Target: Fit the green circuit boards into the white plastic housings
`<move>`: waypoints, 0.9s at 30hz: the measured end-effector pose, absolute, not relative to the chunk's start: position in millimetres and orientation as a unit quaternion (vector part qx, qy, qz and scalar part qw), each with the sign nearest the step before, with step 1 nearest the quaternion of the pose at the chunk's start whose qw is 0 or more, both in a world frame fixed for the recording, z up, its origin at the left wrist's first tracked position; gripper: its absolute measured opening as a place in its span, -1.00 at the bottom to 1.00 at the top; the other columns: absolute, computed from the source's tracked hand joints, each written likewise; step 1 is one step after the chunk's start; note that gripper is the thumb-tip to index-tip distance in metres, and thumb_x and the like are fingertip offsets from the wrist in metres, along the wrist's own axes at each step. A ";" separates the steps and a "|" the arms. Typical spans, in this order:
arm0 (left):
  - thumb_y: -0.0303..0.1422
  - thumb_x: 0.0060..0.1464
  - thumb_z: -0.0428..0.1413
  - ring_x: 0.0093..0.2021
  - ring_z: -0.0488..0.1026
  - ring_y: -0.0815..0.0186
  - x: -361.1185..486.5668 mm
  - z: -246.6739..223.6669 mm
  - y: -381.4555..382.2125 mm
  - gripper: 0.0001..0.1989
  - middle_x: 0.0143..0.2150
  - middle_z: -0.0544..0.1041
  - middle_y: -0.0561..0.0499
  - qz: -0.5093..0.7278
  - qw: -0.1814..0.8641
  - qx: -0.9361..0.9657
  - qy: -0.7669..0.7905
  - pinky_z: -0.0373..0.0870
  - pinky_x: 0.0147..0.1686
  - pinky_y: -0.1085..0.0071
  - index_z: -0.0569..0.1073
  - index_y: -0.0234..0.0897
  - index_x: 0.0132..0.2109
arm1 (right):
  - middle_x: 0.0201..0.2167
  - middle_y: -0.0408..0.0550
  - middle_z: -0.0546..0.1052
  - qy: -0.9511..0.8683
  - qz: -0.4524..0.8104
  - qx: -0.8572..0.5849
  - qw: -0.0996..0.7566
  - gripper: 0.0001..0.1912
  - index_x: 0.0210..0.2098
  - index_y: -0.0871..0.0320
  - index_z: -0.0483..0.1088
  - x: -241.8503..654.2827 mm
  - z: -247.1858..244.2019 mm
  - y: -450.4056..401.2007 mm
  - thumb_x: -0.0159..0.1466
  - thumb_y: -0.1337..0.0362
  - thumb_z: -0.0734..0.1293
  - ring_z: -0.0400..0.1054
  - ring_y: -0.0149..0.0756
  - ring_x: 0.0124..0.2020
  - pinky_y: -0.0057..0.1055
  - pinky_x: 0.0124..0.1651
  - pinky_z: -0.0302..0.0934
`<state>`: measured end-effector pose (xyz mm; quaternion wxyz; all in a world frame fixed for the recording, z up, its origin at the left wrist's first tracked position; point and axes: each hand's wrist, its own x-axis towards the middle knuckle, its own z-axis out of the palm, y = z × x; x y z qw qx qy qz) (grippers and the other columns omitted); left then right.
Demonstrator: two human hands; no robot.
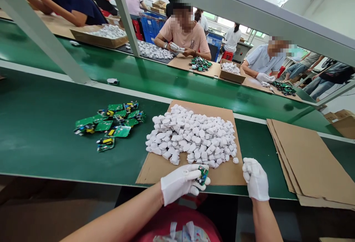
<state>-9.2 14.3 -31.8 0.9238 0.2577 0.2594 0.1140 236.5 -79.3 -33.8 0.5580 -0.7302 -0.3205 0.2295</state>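
Note:
My left hand (184, 182), in a white glove, holds a small green circuit board (202, 175) between thumb and fingers at the table's front edge. To its right, my right hand (255, 179), also gloved, is closed with curled fingers beside the cardboard's right edge; what it holds, if anything, is hidden. Beyond both hands, a large heap of small white plastic parts (194, 136) lies on a brown cardboard sheet (149, 170). One white part (235, 160) sits apart near my right hand. Several green circuit boards with yellow components (119, 131) lie in a loose group at the left.
Stacked cardboard sheets (313, 164) lie on the green table (41, 134) at right. A slanted metal frame (47, 34) crosses above the table. Beyond a green belt (155, 79), people work with white parts and boards. One white piece (112, 81) rests on the belt.

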 end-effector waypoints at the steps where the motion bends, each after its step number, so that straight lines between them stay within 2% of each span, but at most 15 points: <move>1: -0.29 -0.06 0.22 -0.40 0.48 0.34 -9.2 -31.7 14.2 -0.67 -0.26 0.51 -0.16 0.115 0.923 0.259 0.261 0.36 -0.48 0.51 0.37 -0.34 -0.16 | -0.65 -0.23 0.28 -0.328 0.220 -0.738 0.547 -0.60 -0.35 0.17 0.37 237.2 -33.6 -83.1 0.24 -0.04 0.15 0.05 -0.50 -0.72 -0.53 -0.69 -0.07; 4: -0.27 -0.08 0.23 -0.39 0.48 0.34 -9.5 -31.1 14.1 -0.64 -0.27 0.52 -0.16 0.116 0.922 0.260 0.263 0.35 -0.48 0.51 0.37 -0.34 -0.14 | -0.69 -0.18 0.32 -0.348 0.173 -0.770 0.506 -0.65 -0.51 0.15 0.38 238.3 -32.9 -94.1 0.14 -0.03 0.29 0.17 -0.41 -0.64 -0.47 -0.58 0.06; 6: -0.27 -0.08 0.23 -0.40 0.47 0.34 -9.5 -30.6 14.1 -0.63 -0.28 0.52 -0.16 0.114 0.923 0.258 0.262 0.34 -0.48 0.51 0.37 -0.34 -0.13 | -0.60 -0.09 0.43 -0.377 0.120 -0.796 0.458 -0.69 -0.52 0.14 0.43 234.7 -35.3 -100.2 0.09 0.01 0.34 0.27 -0.29 -0.54 -0.38 -0.43 0.16; 8: -0.27 -0.09 0.24 -0.40 0.47 0.35 -9.4 -30.1 14.3 -0.63 -0.28 0.52 -0.16 0.113 0.924 0.257 0.259 0.34 -0.49 0.52 0.37 -0.34 -0.14 | -0.37 0.05 0.54 -0.457 0.040 -0.813 0.360 -0.72 -0.38 0.13 0.48 223.2 -42.3 -105.3 0.12 0.04 0.33 0.36 -0.11 -0.32 -0.23 -0.23 0.20; 10: -0.27 -0.09 0.24 -0.41 0.46 0.35 -9.2 -30.2 14.6 -0.64 -0.28 0.51 -0.15 0.112 0.926 0.256 0.256 0.34 -0.50 0.52 0.37 -0.34 -0.16 | -0.07 0.14 0.49 -0.565 -0.046 -0.790 0.234 -0.64 -0.14 0.15 0.45 204.7 -52.9 -110.5 0.19 0.07 0.27 0.30 0.05 -0.05 -0.08 -0.03 0.16; 12: -0.28 -0.09 0.25 -0.41 0.46 0.36 -9.1 -30.5 14.8 -0.65 -0.29 0.51 -0.14 0.108 0.927 0.256 0.252 0.34 -0.49 0.52 0.38 -0.34 -0.18 | 0.11 0.15 0.35 -0.638 -0.093 -0.747 0.162 -0.47 0.12 0.22 0.25 186.1 -63.0 -115.7 0.22 0.11 0.24 0.17 0.06 0.13 -0.02 0.12 0.04; 13: -0.28 -0.09 0.24 -0.41 0.46 0.35 -9.2 -30.7 14.9 -0.66 -0.30 0.51 -0.14 0.107 0.927 0.256 0.251 0.35 -0.49 0.52 0.38 -0.34 -0.18 | 0.17 0.13 0.28 -0.669 -0.092 -0.726 0.128 -0.41 0.18 0.25 0.17 179.3 -66.5 -117.9 0.22 0.12 0.24 0.11 0.05 0.18 -0.03 0.18 -0.03; 16: -0.30 -0.06 0.23 -0.41 0.46 0.36 -9.5 -30.5 15.0 -0.70 -0.31 0.50 -0.12 0.110 0.928 0.254 0.248 0.34 -0.49 0.52 0.39 -0.34 -0.19 | 0.24 0.12 0.17 -0.678 -0.101 -0.726 0.061 -0.38 0.22 0.27 0.11 172.9 -67.5 -119.9 0.22 0.14 0.21 -0.01 0.08 0.24 0.03 0.24 -0.21; 19: -0.30 -0.05 0.22 -0.42 0.45 0.37 -9.7 -29.1 15.0 -0.70 -0.31 0.50 -0.14 0.113 0.929 0.255 0.245 0.33 -0.51 0.54 0.38 -0.36 -0.19 | 0.27 0.15 0.10 -0.611 -0.114 -0.783 0.031 -0.38 0.22 0.33 0.12 172.6 -61.4 -116.1 0.23 0.14 0.18 -0.11 0.13 0.28 0.11 0.24 -0.31; 21: -0.30 -0.06 0.22 -0.41 0.45 0.37 -9.9 -28.3 15.0 -0.68 -0.30 0.50 -0.13 0.112 0.929 0.255 0.245 0.34 -0.50 0.53 0.38 -0.36 -0.17 | 0.28 0.15 0.06 -0.606 -0.100 -0.789 0.023 -0.33 0.22 0.34 0.12 167.6 -59.4 -114.2 0.21 0.09 0.19 -0.14 0.13 0.29 0.06 0.25 -0.30; 25: -0.28 -0.08 0.23 -0.41 0.45 0.38 -10.6 -27.7 15.1 -0.65 -0.30 0.49 -0.12 0.110 0.927 0.256 0.252 0.34 -0.49 0.53 0.37 -0.35 -0.16 | 0.29 0.00 0.08 -0.671 -0.061 -0.739 0.015 -0.30 0.22 0.25 0.14 167.6 -63.1 -118.9 0.16 0.05 0.23 -0.11 0.06 0.28 -0.08 0.27 -0.25; 27: -0.28 -0.07 0.23 -0.41 0.45 0.37 -10.9 -27.4 15.2 -0.66 -0.31 0.49 -0.12 0.108 0.926 0.259 0.254 0.33 -0.50 0.54 0.36 -0.35 -0.16 | 0.26 0.13 0.13 -0.633 -0.092 -0.769 0.022 -0.32 0.22 0.33 0.12 178.5 -65.3 -123.5 0.19 0.10 0.21 -0.09 0.09 0.28 0.01 0.25 -0.26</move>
